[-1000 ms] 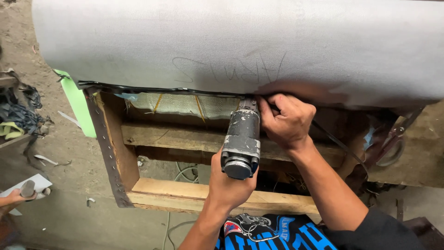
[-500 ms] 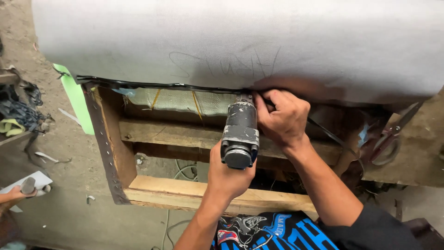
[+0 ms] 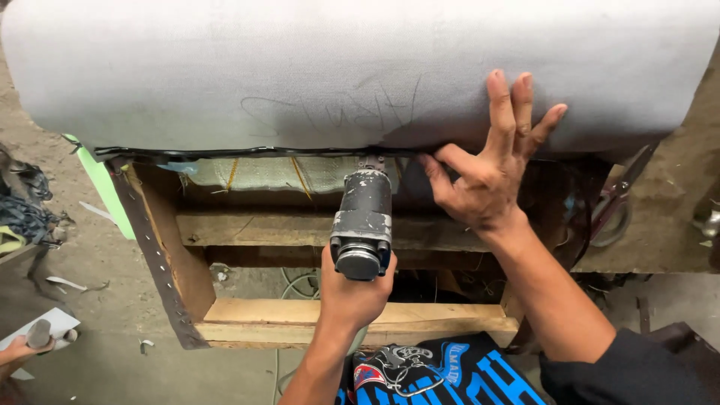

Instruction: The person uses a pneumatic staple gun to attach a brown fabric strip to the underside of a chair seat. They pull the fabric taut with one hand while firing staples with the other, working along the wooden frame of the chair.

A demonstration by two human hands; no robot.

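We are reaching up with our left hand (image 3: 352, 289) from the bottom of the view, forearm rising almost straight, and its grip is wrapping fully around the handle of a dark, worn staple gun (image 3: 363, 221). The gun's barrel is pointing up and away from us, its nose meeting the black trim edge (image 3: 225, 152) where the grey fabric (image 3: 337, 67) is folding over the wooden frame (image 3: 300, 225). Our right hand (image 3: 487, 169) is coming in from the lower right in a dark sleeve, the forearm slanting up to the left. This hand is holding nothing: the palm is lying flat and open against the fabric, fingers spreading upward, while the thumb is pressing at the fabric's lower edge just beside the gun's nose.

Around us, the open frame is showing a crossbar, pale webbing behind it and a cable on the floor below. A strip of green material (image 3: 105, 187) is hanging at the frame's left corner. A pair of scissors (image 3: 616, 199) is hanging to the right of our right wrist, well apart from the gun. At the lower left, another person's hand (image 3: 19, 351) is resting near a small grey tool on a white sheet.
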